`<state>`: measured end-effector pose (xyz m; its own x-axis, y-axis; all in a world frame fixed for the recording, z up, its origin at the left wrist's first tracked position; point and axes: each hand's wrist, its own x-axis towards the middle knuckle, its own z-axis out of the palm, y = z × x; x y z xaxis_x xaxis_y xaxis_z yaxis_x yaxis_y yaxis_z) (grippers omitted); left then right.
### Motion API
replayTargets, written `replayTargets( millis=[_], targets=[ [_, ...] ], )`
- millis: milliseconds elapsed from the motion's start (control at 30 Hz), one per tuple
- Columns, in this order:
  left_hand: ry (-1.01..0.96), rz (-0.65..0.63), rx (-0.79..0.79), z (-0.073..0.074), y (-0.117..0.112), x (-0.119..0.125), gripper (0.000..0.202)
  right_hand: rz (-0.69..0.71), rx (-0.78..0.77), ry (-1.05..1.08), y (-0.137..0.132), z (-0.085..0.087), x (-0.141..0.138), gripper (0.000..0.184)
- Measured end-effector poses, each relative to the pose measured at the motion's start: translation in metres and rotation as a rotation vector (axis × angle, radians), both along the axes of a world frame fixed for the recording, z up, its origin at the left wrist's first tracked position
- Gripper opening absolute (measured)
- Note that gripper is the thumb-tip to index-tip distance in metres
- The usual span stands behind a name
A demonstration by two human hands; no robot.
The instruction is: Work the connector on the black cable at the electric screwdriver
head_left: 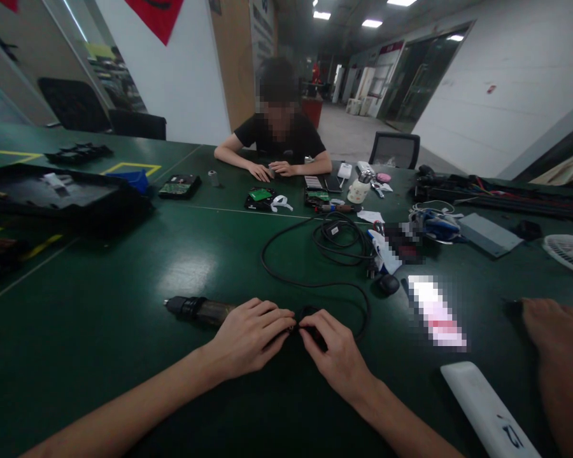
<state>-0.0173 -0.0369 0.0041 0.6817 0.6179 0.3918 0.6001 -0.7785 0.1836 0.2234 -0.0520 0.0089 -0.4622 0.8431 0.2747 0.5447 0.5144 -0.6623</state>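
My left hand (251, 334) lies over the rear end of a dark electric screwdriver (195, 310) on the green table (124, 267), fingers curled around it. My right hand (332, 350) pinches the black plug end of a cable (315, 283) right against the tool's rear. The two hands meet fingertip to fingertip. The black cable loops away from my right hand to a coil further back.
A person in black sits across the table with both hands on small parts near green circuit boards (260, 194). Another person's hand (556, 327) rests at the right edge. A black tray (52, 194) stands left, a white device (487, 410) near right, tools and cables far right.
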Motion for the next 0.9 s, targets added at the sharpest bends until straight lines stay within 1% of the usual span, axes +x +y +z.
replayTargets(
  millis=[33,167,233,333,433,500,667,733,800,900],
  targets=[
    [-0.004,0.001,0.002,-0.0005,0.0003,-0.0001,0.022,0.0,0.003,-0.002,0.0001,0.0001,-0.0001,0.014],
    [-0.027,0.081,0.001,-0.0032,0.001,0.0011,0.018,0.006,0.008,0.003,0.0001,0.0002,-0.0007,0.013],
    [-0.014,0.062,-0.001,-0.0035,0.001,0.0007,0.021,0.003,-0.001,0.011,-0.0001,0.0003,-0.0011,0.012],
    [-0.001,-0.003,-0.002,-0.0029,0.0008,-0.0008,0.023,0.004,-0.014,0.014,-0.0003,0.0007,-0.0016,0.013],
    [-0.02,0.049,-0.003,-0.0029,0.0007,-0.0008,0.018,0.005,-0.011,0.014,-0.0003,0.0008,-0.0018,0.013],
    [-0.019,0.077,-0.007,-0.0029,0.0005,-0.0006,0.019,0.001,-0.009,0.017,-0.0002,0.0007,-0.0019,0.014],
    [-0.023,-0.003,0.009,-0.0023,-0.0002,-0.0022,0.023,0.005,-0.034,0.02,-0.0002,0.0001,-0.0018,0.011],
    [-0.036,0.032,0.017,-0.0026,-0.0005,-0.0017,0.019,0.005,-0.041,0.018,-0.0004,0.0001,-0.0018,0.012],
    [-0.032,0.075,0.015,-0.0024,-0.0006,-0.0009,0.018,0.002,-0.043,0.018,-0.0006,0.0002,-0.0018,0.012],
    [-0.007,0.061,0.008,-0.0011,-0.0008,-0.0012,0.023,-0.003,-0.042,0.02,-0.0009,0.0003,-0.0016,0.012]
  ],
)
